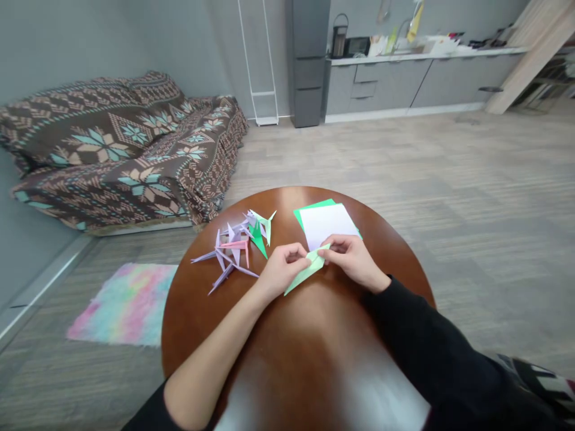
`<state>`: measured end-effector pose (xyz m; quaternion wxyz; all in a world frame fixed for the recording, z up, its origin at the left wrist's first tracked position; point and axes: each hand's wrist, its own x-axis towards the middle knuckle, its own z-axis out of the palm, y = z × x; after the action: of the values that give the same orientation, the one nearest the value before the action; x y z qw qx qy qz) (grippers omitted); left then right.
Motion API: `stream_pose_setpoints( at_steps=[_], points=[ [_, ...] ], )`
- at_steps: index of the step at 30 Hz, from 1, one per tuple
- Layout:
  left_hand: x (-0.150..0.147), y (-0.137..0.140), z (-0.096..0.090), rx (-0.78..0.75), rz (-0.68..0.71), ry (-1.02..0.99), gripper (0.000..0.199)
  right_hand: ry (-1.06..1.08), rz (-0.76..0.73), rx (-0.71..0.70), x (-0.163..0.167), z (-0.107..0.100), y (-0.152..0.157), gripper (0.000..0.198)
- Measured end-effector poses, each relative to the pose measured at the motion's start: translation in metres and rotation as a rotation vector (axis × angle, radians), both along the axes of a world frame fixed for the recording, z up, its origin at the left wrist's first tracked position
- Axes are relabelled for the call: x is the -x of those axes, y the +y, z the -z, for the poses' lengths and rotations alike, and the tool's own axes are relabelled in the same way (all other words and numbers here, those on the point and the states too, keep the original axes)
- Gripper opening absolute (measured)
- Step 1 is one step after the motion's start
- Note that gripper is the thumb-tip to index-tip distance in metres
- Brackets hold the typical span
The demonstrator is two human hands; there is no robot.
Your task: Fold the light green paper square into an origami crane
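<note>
A folded piece of pale green origami paper (304,275) is held between both hands above the round table. My left hand (284,268) pinches it from the left, thumb and fingers closed on its upper part. From the right, my right hand (353,258) grips its far right corner between thumb and fingers. Its long pointed end hangs toward the lower left. Just beyond my hands lie a white sheet (326,222) and a green sheet (297,215) partly under it. Left of my left hand sits a cluster of folded paper cranes (231,244), mostly lilac, with pink and green ones among them.
The round brown wooden table (202,335) stands in front of me. Behind it on the left is a sofa (148,143) under a patterned cover, with a fluffy pastel rug (128,305) on the floor. A grey fridge (308,66) and kitchen counter (390,87) line the back wall.
</note>
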<state>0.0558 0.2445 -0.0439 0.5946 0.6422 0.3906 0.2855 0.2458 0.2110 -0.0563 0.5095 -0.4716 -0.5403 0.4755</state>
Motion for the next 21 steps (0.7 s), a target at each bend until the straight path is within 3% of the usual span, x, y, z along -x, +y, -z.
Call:
stream_pose_setpoints(
  at_steps=[5, 9, 14, 16, 19, 21],
  points=[
    [0.001, 0.001, 0.002, 0.016, 0.002, -0.02, 0.013, 0.035, 0.091, 0.004, 0.0, -0.001, 0.0, 0.022],
    [0.005, 0.004, 0.005, 0.114, -0.065, -0.06, 0.009, 0.099, 0.156, 0.012, -0.003, 0.002, 0.003, 0.022],
    [0.009, 0.007, 0.005, 0.36, -0.224, -0.383, 0.033, 0.432, 0.302, 0.049, -0.005, 0.001, 0.006, 0.024],
    [0.006, 0.004, 0.005, 0.253, -0.279, -0.447, 0.049, 0.541, 0.32, 0.106, -0.004, -0.001, 0.006, 0.028],
    [-0.002, -0.003, 0.007, -0.057, -0.281, -0.41, 0.075, 0.59, 0.29, 0.162, 0.0, -0.004, 0.004, 0.031],
    [-0.007, -0.006, 0.008, -0.2, -0.244, -0.374, 0.079, 0.564, 0.263, 0.165, 0.004, -0.004, 0.002, 0.033]
  ],
)
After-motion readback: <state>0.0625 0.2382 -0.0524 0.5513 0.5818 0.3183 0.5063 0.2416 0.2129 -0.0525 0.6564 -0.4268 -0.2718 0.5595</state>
